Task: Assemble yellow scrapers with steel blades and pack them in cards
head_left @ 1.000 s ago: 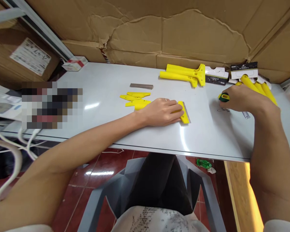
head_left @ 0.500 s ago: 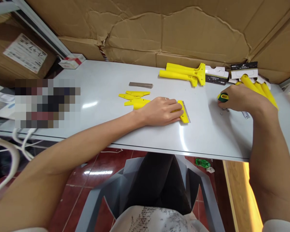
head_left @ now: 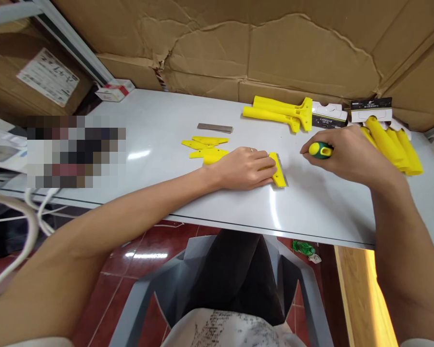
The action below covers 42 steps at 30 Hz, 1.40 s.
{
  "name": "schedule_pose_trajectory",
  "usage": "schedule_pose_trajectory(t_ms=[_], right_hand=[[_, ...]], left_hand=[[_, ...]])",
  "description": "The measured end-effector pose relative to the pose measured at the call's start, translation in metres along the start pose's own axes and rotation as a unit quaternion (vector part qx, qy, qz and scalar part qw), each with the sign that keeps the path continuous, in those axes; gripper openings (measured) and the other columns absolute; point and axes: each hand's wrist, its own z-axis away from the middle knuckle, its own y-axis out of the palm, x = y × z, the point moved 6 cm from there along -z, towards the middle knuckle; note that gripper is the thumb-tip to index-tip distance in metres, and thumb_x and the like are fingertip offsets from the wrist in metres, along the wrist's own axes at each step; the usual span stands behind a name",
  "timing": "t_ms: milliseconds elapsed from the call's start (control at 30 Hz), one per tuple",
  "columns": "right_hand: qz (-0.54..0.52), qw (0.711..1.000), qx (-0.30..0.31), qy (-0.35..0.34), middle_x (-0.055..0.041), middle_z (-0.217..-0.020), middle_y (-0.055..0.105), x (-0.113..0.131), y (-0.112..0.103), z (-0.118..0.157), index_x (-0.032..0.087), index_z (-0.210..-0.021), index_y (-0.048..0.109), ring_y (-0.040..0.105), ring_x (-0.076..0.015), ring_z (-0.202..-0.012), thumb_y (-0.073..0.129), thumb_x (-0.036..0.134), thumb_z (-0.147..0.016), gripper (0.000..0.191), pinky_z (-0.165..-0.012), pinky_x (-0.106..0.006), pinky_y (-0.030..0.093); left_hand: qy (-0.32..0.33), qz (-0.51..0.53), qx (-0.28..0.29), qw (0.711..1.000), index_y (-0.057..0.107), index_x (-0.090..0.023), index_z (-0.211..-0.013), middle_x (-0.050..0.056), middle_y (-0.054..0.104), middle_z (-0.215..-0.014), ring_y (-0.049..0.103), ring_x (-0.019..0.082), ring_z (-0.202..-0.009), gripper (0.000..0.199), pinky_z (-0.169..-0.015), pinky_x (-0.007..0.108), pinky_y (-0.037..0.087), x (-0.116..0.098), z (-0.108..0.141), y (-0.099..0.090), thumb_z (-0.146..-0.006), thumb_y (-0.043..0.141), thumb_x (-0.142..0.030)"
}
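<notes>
On the bench (head_left: pixel 311 207), holds a yellow scraper (head_left: pixel 278 168) flat, blade end outward, in the curled left hand (head_left: pixel 246 168). Over it, grips a green-and-yellow handle (head_left: pixel 320 150) in the closed right hand (head_left: pixel 350 152).

The tabletop (head_left: pixel 307 207) offers a gap between scraper (head_left: pixel 279 174) and green-yellow handle (head_left: pixel 321 150), while yellow scraper bodies (head_left: pixel 271 114) block the rear.

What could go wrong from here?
The left hand holds the scraper with its fingers near the thin metal edge, so a slip might cut them. The green-and-yellow tool in the right hand could slip towards those fingers. The metal strips lie loose and might get knocked.
</notes>
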Motion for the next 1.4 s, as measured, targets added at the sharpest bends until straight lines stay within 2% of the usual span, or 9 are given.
schedule_pose_trajectory(t_ms=[167,333,467,600,767,900,1067,1267,1400], right_hand=[[-0.057,0.994,0.043,-0.083,-0.0012,-0.089,0.080,0.046,0.019,-0.001,0.024,-0.091,0.077,0.072,-0.0222,-0.078,0.068,0.022,-0.088,0.010,-0.076,-0.036,0.051],[-0.065,0.991,0.071,-0.090,-0.0024,-0.088,0.077,0.052,0.039,0.000,0.022,-0.088,0.073,0.069,-0.0197,-0.076,0.064,0.013,-0.085,0.014,-0.071,-0.033,0.049],[-0.054,0.993,0.072,-0.078,-0.0043,-0.092,0.077,0.049,0.044,0.000,0.024,-0.090,0.072,0.070,-0.0237,-0.080,0.065,0.017,-0.085,0.011,-0.073,-0.036,0.049],[-0.055,0.993,0.071,-0.071,-0.0045,-0.094,0.077,0.048,0.041,0.000,0.026,-0.090,0.073,0.071,-0.0255,-0.082,0.063,0.023,-0.090,0.010,-0.075,-0.039,0.050],[-0.086,0.991,0.080,-0.061,-0.0033,-0.095,0.077,0.050,0.035,0.000,0.027,-0.089,0.073,0.070,-0.0249,-0.082,0.064,0.028,-0.092,0.010,-0.078,-0.041,0.052],[-0.116,0.989,0.080,-0.054,-0.0029,-0.096,0.077,0.051,0.030,-0.001,0.029,-0.089,0.075,0.071,-0.0269,-0.086,0.066,0.031,-0.091,0.010,-0.082,-0.043,0.052],[-0.155,0.981,0.110,-0.036,-0.0019,-0.103,0.078,0.044,0.021,0.001,0.031,-0.099,0.079,0.071,-0.0266,-0.091,0.067,0.026,-0.086,0.018,-0.085,-0.043,0.054],[-0.182,0.977,0.108,-0.018,-0.0002,-0.108,0.077,0.035,0.011,0.001,0.034,-0.114,0.078,0.069,-0.0239,-0.094,0.072,0.032,-0.086,0.029,-0.088,-0.041,0.053],[-0.237,0.970,0.052,0.031,-0.0012,-0.101,0.077,0.035,0.013,-0.003,0.030,-0.103,0.079,0.068,-0.0235,-0.092,0.078,0.042,-0.084,0.022,-0.088,-0.040,0.054]], left_hand=[[0.001,-0.015,0.015,1.000,0.071,-0.020,-0.096,0.004,0.079,-0.099,0.071,0.015,-0.083,0.029,-0.062,0.029,0.050,0.000,0.001,0.002,-0.108,0.051,-0.037],[0.005,0.003,-0.002,1.000,0.070,-0.019,-0.091,0.004,0.077,-0.092,0.070,0.015,-0.081,0.027,-0.062,0.029,0.049,0.000,0.002,-0.001,-0.108,0.055,-0.035],[-0.008,0.011,0.007,1.000,0.071,-0.019,-0.092,0.006,0.077,-0.091,0.071,0.016,-0.081,0.029,-0.063,0.030,0.052,0.001,0.004,0.002,-0.108,0.052,-0.035],[-0.032,0.042,0.017,0.998,0.071,-0.019,-0.091,0.007,0.077,-0.090,0.072,0.018,-0.081,0.029,-0.064,0.031,0.055,0.003,0.006,0.008,-0.106,0.051,-0.032],[-0.096,0.130,-0.017,0.987,0.070,-0.021,-0.091,0.006,0.075,-0.089,0.070,0.018,-0.079,0.023,-0.066,0.033,0.054,0.009,0.008,0.010,-0.103,0.054,-0.033],[-0.069,0.071,-0.003,0.995,0.070,-0.020,-0.094,0.008,0.077,-0.094,0.072,0.019,-0.081,0.025,-0.065,0.033,0.055,0.005,0.006,0.009,-0.104,0.051,-0.032],[-0.039,-0.006,-0.048,0.998,0.069,-0.016,-0.099,0.008,0.079,-0.097,0.074,0.019,-0.079,0.024,-0.062,0.032,0.054,0.002,0.003,-0.003,-0.105,0.052,-0.032],[-0.136,0.075,-0.068,0.985,0.069,-0.016,-0.105,0.005,0.078,-0.086,0.073,0.017,-0.073,0.029,-0.064,0.030,0.051,0.013,0.002,-0.011,-0.108,0.048,-0.035],[-0.199,0.148,-0.067,0.966,0.070,-0.016,-0.105,0.004,0.077,-0.079,0.071,0.016,-0.068,0.031,-0.063,0.028,0.049,0.018,0.004,-0.013,-0.109,0.047,-0.035]])
